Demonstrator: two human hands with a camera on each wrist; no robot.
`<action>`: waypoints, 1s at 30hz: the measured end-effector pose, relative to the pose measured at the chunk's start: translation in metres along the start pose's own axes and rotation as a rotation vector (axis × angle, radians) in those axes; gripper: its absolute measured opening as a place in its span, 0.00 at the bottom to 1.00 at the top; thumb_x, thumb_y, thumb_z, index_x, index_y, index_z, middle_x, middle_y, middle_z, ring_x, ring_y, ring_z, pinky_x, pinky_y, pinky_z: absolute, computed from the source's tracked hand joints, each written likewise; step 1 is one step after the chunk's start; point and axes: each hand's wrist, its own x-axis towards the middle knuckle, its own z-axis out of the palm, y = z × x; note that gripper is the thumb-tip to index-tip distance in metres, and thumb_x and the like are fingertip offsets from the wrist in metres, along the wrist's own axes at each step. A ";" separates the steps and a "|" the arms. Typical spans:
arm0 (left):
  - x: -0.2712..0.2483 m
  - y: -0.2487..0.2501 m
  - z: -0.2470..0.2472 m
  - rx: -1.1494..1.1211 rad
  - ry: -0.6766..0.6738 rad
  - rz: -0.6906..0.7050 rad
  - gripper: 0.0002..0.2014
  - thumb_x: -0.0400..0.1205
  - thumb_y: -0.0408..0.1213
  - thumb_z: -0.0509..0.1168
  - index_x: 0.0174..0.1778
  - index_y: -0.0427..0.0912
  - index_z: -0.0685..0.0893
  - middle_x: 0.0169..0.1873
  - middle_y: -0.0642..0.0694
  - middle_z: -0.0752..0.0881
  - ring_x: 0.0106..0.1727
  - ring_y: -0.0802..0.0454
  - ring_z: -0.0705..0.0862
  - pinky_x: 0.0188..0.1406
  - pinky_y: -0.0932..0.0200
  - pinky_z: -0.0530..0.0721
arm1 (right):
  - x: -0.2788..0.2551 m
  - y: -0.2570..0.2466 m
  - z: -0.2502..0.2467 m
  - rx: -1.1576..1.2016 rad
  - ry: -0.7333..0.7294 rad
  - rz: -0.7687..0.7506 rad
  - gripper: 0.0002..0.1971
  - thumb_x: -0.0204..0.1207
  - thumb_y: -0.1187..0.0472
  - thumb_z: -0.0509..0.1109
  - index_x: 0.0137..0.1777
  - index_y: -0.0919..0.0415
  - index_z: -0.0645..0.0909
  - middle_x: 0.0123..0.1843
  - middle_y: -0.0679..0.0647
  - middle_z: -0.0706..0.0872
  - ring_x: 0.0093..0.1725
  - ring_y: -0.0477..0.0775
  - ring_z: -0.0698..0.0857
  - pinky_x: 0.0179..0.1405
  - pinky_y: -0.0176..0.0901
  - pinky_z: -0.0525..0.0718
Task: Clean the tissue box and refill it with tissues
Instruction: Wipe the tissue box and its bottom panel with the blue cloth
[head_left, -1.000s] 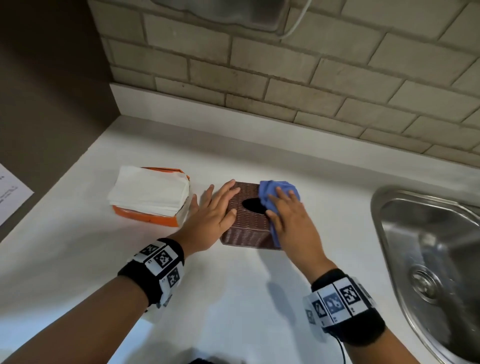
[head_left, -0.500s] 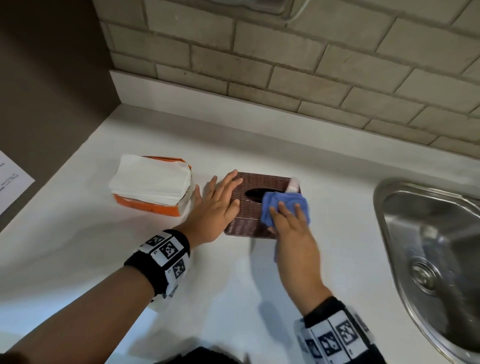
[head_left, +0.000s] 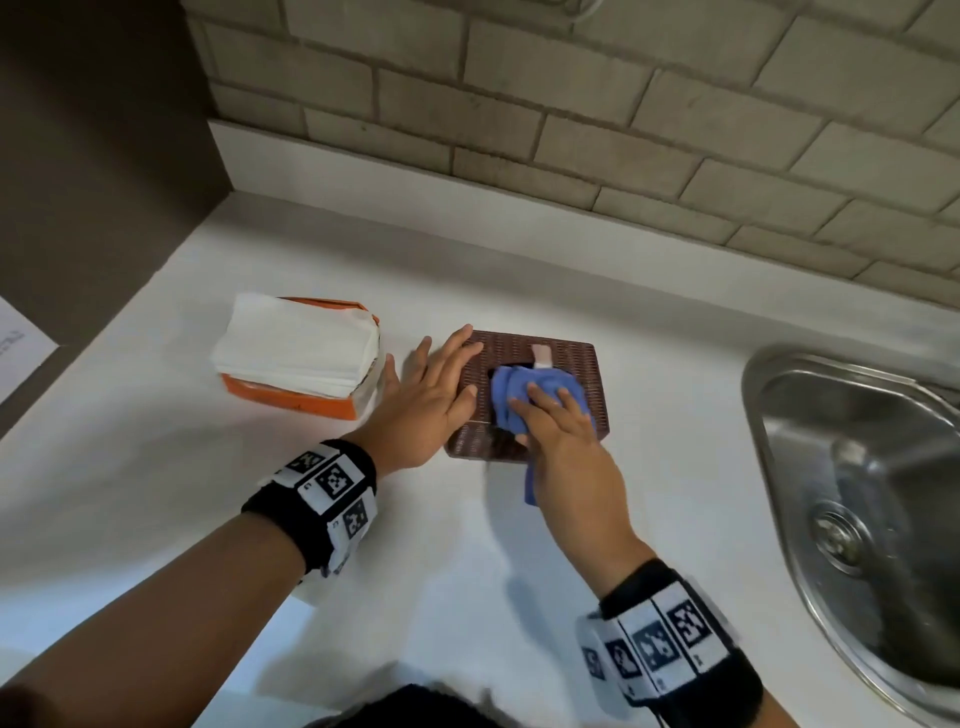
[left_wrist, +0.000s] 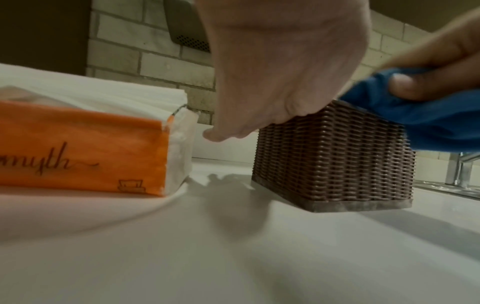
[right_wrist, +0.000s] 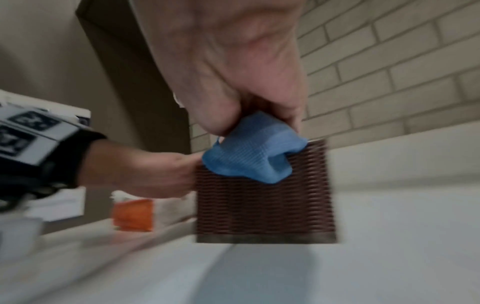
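Sliding back from the far right corner toward the middle and near edge of the lid since a second ago: right hand (head_left: 563, 441) with the blue cloth (head_left: 524, 397), now covering most of the dark opening and uncovering a pale tab (head_left: 542, 356) at the far edge of the opening. Pressing the cloth down on top of the brown woven tissue box (head_left: 584, 364) with spread fingers, thumb pinching the cloth's near fold from below in the right wrist view, so gripping the cloth (right_wrist: 249, 154). Trailing one end of the cloth over the box's near wall onto the white counter (head_left: 467, 571). Lying flat on the left part of the lid: left hand (head_left: 426, 400), fingers straight and apart, thumb pointing toward the tissue pack, holding nothing. Sitting upright on the counter, between the sink (head_left: 857, 467) on the right and the orange tissue pack (head_left: 298, 364) on the left: the tissue box (left_wrist: 332, 160). Lying just beside the left thumb, not touching the box: the pack (left_wrist: 85, 144), white tissues stacked above its torn wrapper.
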 end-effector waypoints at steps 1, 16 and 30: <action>0.000 0.000 0.000 0.003 -0.002 0.004 0.29 0.82 0.53 0.38 0.82 0.56 0.48 0.83 0.62 0.41 0.85 0.45 0.40 0.78 0.26 0.40 | -0.005 0.014 -0.012 0.020 0.017 0.060 0.30 0.76 0.74 0.65 0.75 0.50 0.72 0.81 0.50 0.68 0.81 0.55 0.65 0.74 0.47 0.71; -0.001 0.002 -0.005 0.068 0.005 0.017 0.28 0.85 0.53 0.42 0.83 0.54 0.49 0.84 0.59 0.42 0.85 0.41 0.42 0.77 0.25 0.42 | 0.019 0.019 -0.010 -0.236 -0.102 -0.120 0.31 0.80 0.68 0.63 0.79 0.45 0.63 0.83 0.51 0.63 0.83 0.66 0.58 0.80 0.59 0.64; 0.000 -0.002 -0.001 0.089 0.012 0.031 0.35 0.77 0.59 0.31 0.83 0.53 0.49 0.84 0.57 0.42 0.85 0.40 0.43 0.77 0.23 0.44 | 0.034 0.016 -0.021 0.183 -0.111 -0.175 0.23 0.83 0.62 0.60 0.76 0.44 0.69 0.80 0.43 0.67 0.83 0.49 0.57 0.78 0.47 0.63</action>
